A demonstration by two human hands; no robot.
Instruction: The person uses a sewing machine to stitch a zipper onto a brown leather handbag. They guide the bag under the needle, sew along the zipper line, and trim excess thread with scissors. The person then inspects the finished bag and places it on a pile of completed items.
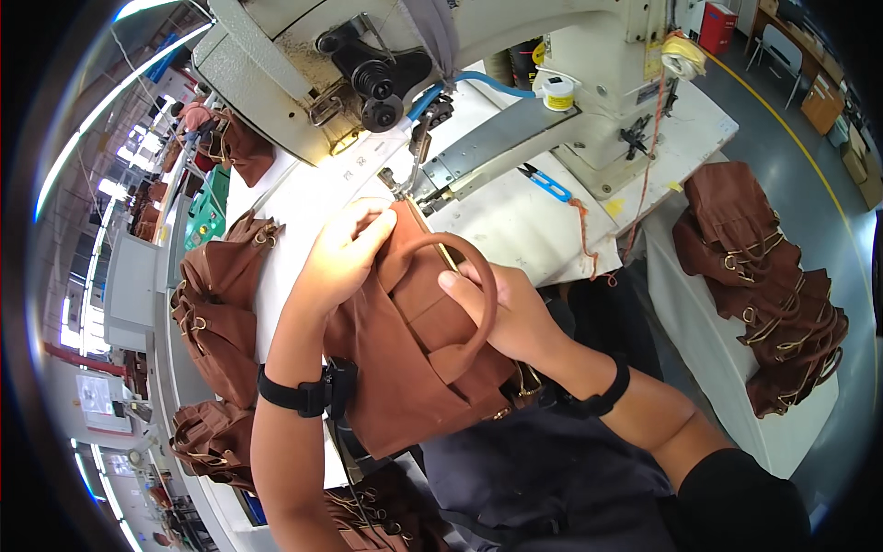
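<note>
The brown bag [382, 396] lies mid-view, its underside hidden; the sewing machine [487, 28] at twelve o'clock is cut off above. The left hand [354, 244] pinches its upper edge; the right hand [510, 308], half-curled, grips it, fingers mostly hidden. One handle [488, 299], two wristbands [285, 394]; the bag pile [782, 294] at three o'clock overlaps too much to count.

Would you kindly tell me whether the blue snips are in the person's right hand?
No, the blue snips lie on the white tabletop beside the sewing machine, while the right hand is on the brown bag.
</note>
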